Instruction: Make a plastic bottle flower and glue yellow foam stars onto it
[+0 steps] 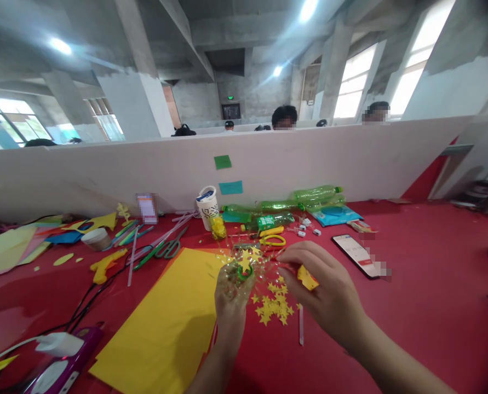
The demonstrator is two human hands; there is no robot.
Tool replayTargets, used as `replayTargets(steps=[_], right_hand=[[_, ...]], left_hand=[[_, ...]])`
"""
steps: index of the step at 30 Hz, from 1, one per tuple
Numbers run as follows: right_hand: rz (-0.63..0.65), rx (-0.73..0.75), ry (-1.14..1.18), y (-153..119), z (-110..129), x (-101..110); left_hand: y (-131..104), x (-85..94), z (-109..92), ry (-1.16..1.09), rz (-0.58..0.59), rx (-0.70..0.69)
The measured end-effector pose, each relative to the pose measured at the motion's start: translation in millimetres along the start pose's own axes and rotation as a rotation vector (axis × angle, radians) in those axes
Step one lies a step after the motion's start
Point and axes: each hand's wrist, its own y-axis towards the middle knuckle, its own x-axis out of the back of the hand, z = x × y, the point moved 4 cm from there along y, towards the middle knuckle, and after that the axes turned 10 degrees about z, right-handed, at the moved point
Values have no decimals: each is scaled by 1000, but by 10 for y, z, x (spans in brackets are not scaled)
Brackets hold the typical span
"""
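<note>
My left hand (230,284) is closed around a cut clear plastic bottle top (245,272) with a green neck ring. Its thin strips splay outward, and yellow stars lie on or over it. To the right, my right hand (329,284) curves beside the strips, thumb and forefinger apart. Whether its fingertips touch a strip is unclear. A small yellow-orange object (307,277) shows between that thumb and forefinger, seemingly on the table. Below the hands lies a loose pile of yellow paper stars (274,306).
Yellow paper sheets (161,323) lie at left, near a yellow glue gun (106,265), scissors (172,246) and a purple power strip (69,364). Green bottles (317,194), a paper cup (208,208) and yellow-handled pliers (273,239) lie ahead; a phone (354,254) rests right.
</note>
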Motion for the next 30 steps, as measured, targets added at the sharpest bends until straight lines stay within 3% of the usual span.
replayTargets(steps=[6,13,21,30], right_hand=[[62,-19,67,-50,65,-104],[114,-212,164,-60,-73,-303],[112,-173,102,33,-166,-374],[153,-174,130,58,-226,-353]], left_hand=[[0,-17,69,-37,-14,14],[17,-33,40,-20,-73,-28],[108,-65,118,-125,-43,56],[77,-71,124,-62,-68,64]])
